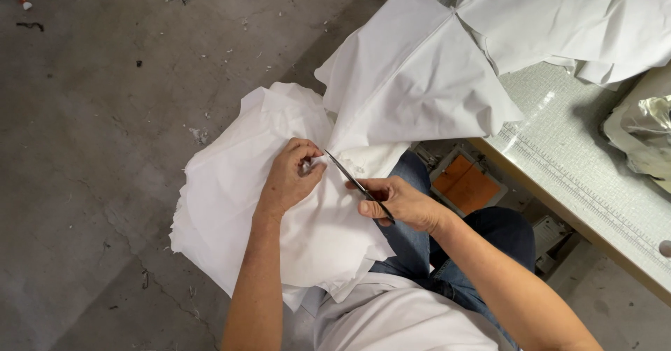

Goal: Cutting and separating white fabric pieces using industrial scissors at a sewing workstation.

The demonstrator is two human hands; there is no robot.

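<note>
A large white cloth (237, 183) lies across my lap and runs up onto the sewing table (559, 155). My left hand (290, 176) pinches a fold of that cloth near its gathered middle. My right hand (398, 203) holds small dark scissors (353, 182), their thin blades pointing up-left toward the spot my left fingers pinch. The blade tips sit right at the fabric, close to my left thumb.
More white fabric (573, 15) is piled on the pale tabletop at upper right, beside a crinkled shiny bag (643, 127). An orange pedal plate (465, 182) shows under the table. Grey concrete floor (91, 148) with scattered lint lies to the left.
</note>
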